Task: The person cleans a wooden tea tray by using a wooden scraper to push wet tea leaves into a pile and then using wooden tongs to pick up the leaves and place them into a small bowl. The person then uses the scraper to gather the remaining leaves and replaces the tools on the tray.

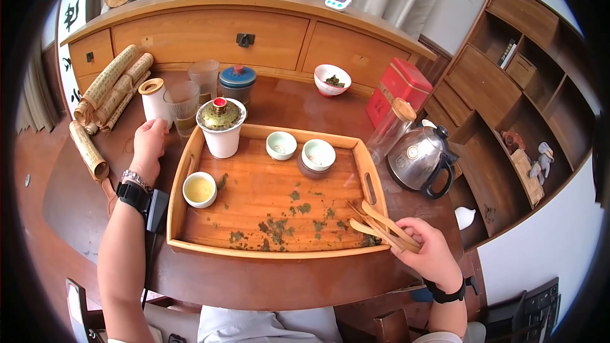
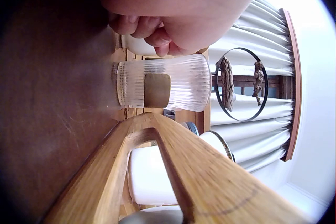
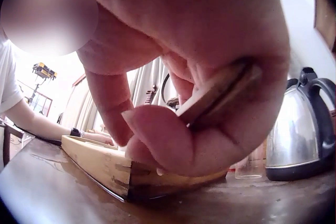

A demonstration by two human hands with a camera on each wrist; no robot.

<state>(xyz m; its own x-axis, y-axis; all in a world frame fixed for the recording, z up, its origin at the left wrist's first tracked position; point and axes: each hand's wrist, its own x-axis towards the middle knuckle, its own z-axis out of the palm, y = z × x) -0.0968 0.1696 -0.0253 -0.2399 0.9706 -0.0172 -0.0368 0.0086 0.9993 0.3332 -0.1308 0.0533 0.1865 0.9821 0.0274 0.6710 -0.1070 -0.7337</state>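
Note:
My right hand (image 1: 432, 251) grips light wooden tea tongs (image 1: 397, 235) at the tray's front right corner, their tips spread over the boards. In the right wrist view, curled fingers (image 3: 163, 134) partly hide the tongs' handle. My left hand (image 1: 150, 147), its fingers curled with nothing seen in them, lies left of the tray beside a white wood-topped jar (image 1: 154, 105) and a ribbed glass (image 2: 178, 82). Scattered wet tea leaves (image 1: 274, 228) lie on the wooden tray (image 1: 232, 251). It also bears a lidded gaiwan (image 1: 222, 140), two pale green cups and a cup of yellow tea (image 1: 199, 189).
Right of the tray stand a steel kettle (image 1: 416, 159), a glass cylinder with a wooden lid (image 1: 391, 130) and a red tin (image 1: 398, 92). Behind it are a bowl of leaves (image 1: 332, 80) and a blue-lidded jar (image 1: 237, 82). Bamboo scrolls (image 1: 114, 89) lie at the left.

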